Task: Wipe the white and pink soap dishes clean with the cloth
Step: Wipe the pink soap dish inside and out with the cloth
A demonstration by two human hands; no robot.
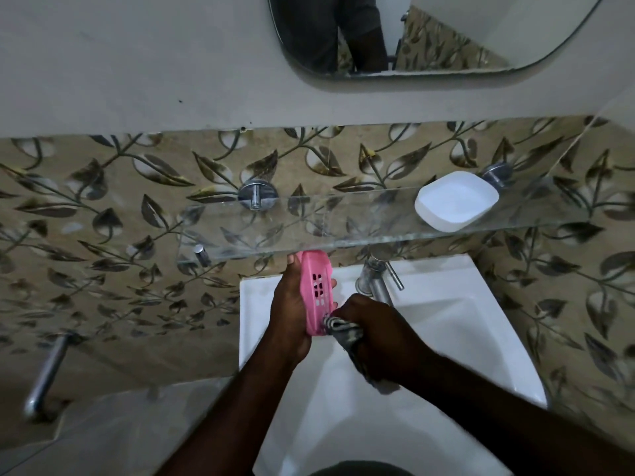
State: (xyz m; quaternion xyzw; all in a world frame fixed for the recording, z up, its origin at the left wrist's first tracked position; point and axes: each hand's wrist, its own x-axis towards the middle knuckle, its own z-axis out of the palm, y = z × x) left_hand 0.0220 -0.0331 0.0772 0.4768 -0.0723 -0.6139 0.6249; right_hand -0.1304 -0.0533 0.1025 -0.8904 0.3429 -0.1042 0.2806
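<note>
My left hand (290, 314) grips the pink soap dish (316, 290) on edge above the white basin, its slotted face turned to the right. My right hand (374, 334) holds a bunched grey cloth (345, 333) and presses it against the lower end of the pink dish. The tail of the cloth hangs below my right wrist. The white soap dish (455, 201) sits alone on the right part of the glass shelf (309, 231).
A white washbasin (464, 324) lies under my hands, with a chrome tap (376, 278) at its back edge. The glass shelf juts out just above the pink dish. A metal rail (46, 372) stands at the left wall. A mirror (429, 32) hangs above.
</note>
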